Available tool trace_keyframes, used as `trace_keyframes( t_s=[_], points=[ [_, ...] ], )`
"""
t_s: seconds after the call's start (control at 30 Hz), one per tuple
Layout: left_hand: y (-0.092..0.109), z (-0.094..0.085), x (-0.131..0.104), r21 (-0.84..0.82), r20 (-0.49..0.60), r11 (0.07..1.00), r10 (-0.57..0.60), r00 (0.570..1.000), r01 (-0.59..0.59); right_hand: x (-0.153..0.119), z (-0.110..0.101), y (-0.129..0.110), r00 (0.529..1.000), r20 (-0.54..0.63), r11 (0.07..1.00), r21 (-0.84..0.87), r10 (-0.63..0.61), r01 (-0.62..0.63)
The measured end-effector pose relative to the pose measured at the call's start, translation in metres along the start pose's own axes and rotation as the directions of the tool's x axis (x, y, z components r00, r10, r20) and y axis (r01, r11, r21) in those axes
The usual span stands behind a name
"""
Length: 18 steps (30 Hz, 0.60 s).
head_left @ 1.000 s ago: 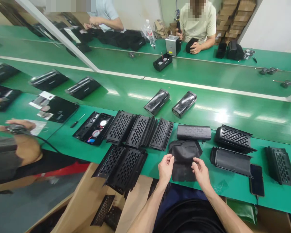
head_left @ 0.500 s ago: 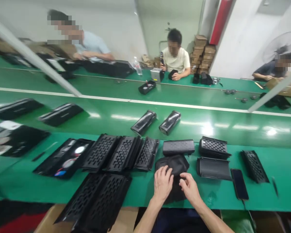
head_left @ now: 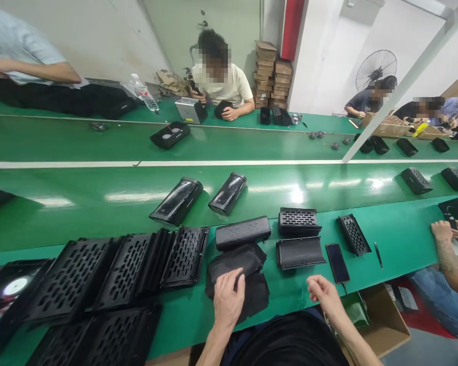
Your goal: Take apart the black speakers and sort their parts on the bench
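My left hand [head_left: 229,297] lies with fingers spread and slightly bent on thin black cloth-like sheets [head_left: 232,264]. Another such sheet [head_left: 256,295] lies partly under it, by the table's front edge. Off to the right, apart from the sheets, my right hand [head_left: 323,294] hovers near the edge with fingers curled together. Whatever it may pinch is too small to make out. Behind the sheets sits a closed black speaker-like case [head_left: 243,233]. A slotted black shell [head_left: 298,220] and a smooth black half shell [head_left: 301,252] lie to their right.
Slotted black panels [head_left: 185,256] crowd the left side. A phone [head_left: 338,263], another slotted panel [head_left: 353,234] and a pen [head_left: 378,255] lie right. Two glossy black cases [head_left: 177,201] rest on the green belt [head_left: 282,178]. A co-worker's hands [head_left: 442,231] are at far right; an open carton [head_left: 387,320] stands below.
The view has swung right. My right hand has left the black sheets and moved rightward, its fingers now drawn together. My left hand stays on the sheets, a bit lower on them.
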State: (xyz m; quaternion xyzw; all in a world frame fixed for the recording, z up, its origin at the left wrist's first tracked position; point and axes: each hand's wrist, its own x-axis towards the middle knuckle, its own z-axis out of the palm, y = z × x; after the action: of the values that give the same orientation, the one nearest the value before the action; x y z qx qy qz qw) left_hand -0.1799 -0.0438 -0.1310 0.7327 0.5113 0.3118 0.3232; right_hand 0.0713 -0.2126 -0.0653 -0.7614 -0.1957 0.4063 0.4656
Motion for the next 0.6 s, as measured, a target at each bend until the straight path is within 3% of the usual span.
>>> trace_keyframes(
  t_s=[0.07, 0.13, 0.2, 0.37, 0.6],
  points=[
    [0.022, 0.006, 0.003, -0.158, 0.147, 0.966, -0.184, 0.972, 0.206, 0.017, -0.023, -0.012, 0.995, -0.09, 0.999, -0.034, -0.032, 0.029],
    [0.045, 0.017, 0.007, -0.263, 0.306, 0.875, -0.324, 0.895, 0.407, 0.041, -0.043, -0.02, 0.985, -0.163, 0.996, -0.078, -0.064, 0.052],
    [0.065, 0.032, 0.012, -0.3, 0.395, 0.803, -0.388, 0.833, 0.516, 0.068, -0.056, -0.023, 0.973, -0.209, 0.99, -0.123, -0.094, 0.069],
    [0.092, 0.061, 0.017, -0.289, 0.433, 0.751, -0.45, 0.781, 0.593, 0.118, -0.067, -0.018, 0.967, -0.202, 0.972, -0.206, -0.156, 0.114],
    [0.097, 0.076, 0.013, -0.285, 0.406, 0.677, -0.556, 0.725, 0.678, 0.13, -0.065, -0.015, 0.977, -0.029, 0.954, -0.223, -0.213, 0.201]
  ],
)
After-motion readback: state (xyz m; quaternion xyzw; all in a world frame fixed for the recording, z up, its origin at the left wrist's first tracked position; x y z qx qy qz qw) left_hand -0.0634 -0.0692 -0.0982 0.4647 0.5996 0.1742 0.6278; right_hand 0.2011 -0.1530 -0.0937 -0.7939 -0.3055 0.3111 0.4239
